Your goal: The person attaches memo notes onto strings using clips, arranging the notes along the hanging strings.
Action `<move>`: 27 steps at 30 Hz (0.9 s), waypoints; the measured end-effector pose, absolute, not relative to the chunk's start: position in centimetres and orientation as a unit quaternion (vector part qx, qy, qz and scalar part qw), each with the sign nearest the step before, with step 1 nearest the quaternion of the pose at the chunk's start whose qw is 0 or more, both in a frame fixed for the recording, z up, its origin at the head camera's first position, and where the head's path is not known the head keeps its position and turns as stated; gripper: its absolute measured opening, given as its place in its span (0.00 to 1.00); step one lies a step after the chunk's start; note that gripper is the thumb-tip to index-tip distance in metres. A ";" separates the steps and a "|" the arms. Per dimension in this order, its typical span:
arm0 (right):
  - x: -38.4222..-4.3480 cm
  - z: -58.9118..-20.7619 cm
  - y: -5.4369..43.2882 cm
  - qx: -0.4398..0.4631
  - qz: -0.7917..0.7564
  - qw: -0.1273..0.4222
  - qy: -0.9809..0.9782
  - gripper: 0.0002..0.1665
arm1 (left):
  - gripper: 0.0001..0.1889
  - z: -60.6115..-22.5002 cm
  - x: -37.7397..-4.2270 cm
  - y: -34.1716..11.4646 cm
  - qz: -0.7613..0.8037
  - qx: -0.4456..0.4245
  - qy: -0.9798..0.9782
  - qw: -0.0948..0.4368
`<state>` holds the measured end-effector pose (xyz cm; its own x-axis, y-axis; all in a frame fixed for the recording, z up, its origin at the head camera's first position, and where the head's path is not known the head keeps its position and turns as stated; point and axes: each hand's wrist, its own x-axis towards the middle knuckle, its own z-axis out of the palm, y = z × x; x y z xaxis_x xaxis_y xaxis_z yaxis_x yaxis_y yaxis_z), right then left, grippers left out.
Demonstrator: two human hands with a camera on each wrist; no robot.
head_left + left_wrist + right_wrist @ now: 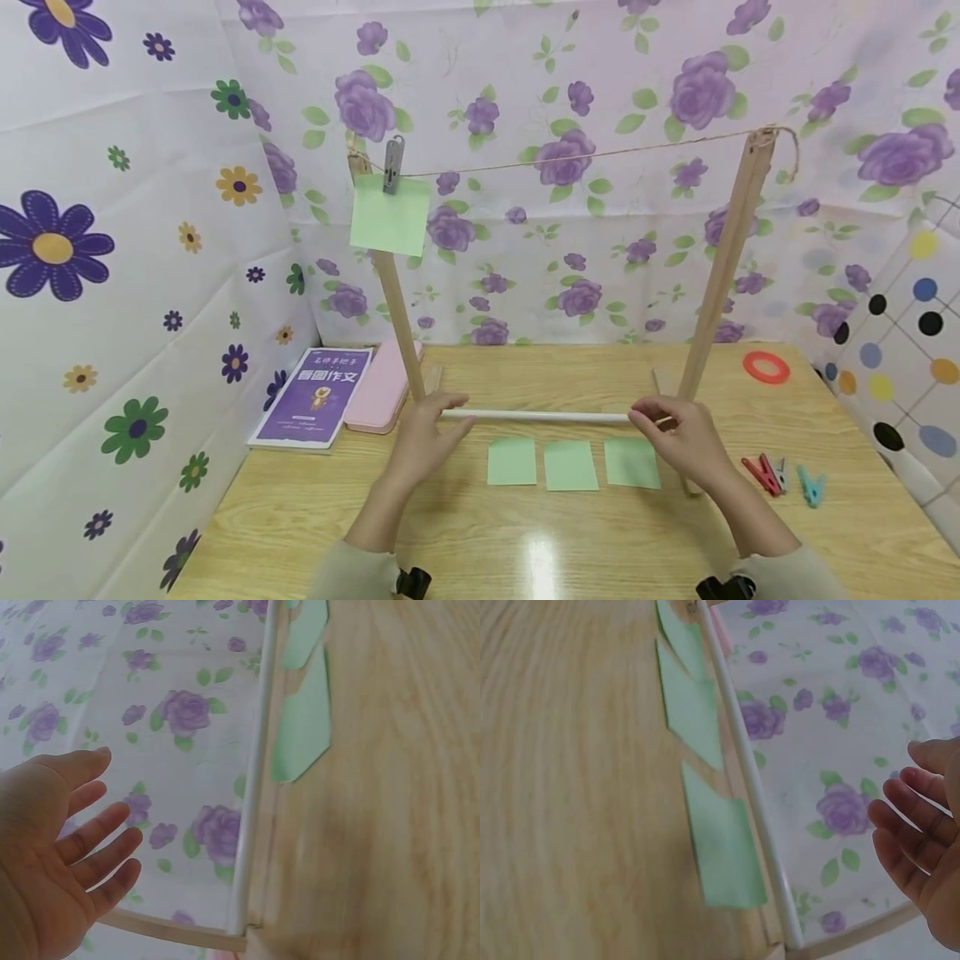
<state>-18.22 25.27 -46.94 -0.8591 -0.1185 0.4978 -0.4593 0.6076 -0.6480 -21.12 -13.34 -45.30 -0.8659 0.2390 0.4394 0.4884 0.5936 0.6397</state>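
- Left hand (427, 437) beside the foot of the left post (397, 308); fingers loosely spread, palm bare in its wrist view. Holds nothing.
- Right hand (686, 437) by the right post (727, 225); fingers gently bent. Its wrist view shows it apart from the white rod (536, 415), nothing in its grasp.
- String (517, 166) tied between the post tops, a loose tail at the right knot; presumably strung high so paper hangs free of the table (480, 542).
- Hung note (390, 217) near the string's left end, gripped at its top edge by the hanging clip (392, 167). Placing it at one end likely leaves line for others.
- White rod runs low between the posts, probably bracing them apart.
- Green notes (571, 465) lie in a row just in front of the rod, set side by side, I judge, for easy picking up.
- Loose clips lie to the right of the frame, likely within right-hand reach: red (761, 475) and grey together, turquoise clip (811, 487) just beside.
- Count: two posts, one string, one rod; four notes (one hung, three flat); one clip in use, at least three loose, overlap blurring the tally.
- Also one purple book (311, 400), one pink case (385, 387), one red ring (783, 371).
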 end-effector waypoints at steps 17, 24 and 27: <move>-17.7 -49.1 31.2 0.054 0.416 0.173 -0.891 0.12 | 0.19 -50.5 -21.7 -11.2 -0.402 -0.194 -0.893 0.062; -17.5 -49.3 32.6 0.034 0.407 0.189 -0.893 0.14 | 0.21 -51.4 -21.7 -10.7 -0.416 -0.177 -0.891 0.022; -17.5 -49.3 33.2 0.019 0.407 0.190 -0.893 0.16 | 0.24 -51.8 -22.0 -10.6 -0.425 -0.176 -0.888 -0.001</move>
<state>-17.45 33.16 -49.33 -0.9269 0.1215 0.3550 -0.1879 0.6685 -0.7196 -21.99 -10.63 -51.79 -0.9383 0.3126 0.1479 0.3114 0.5777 0.7545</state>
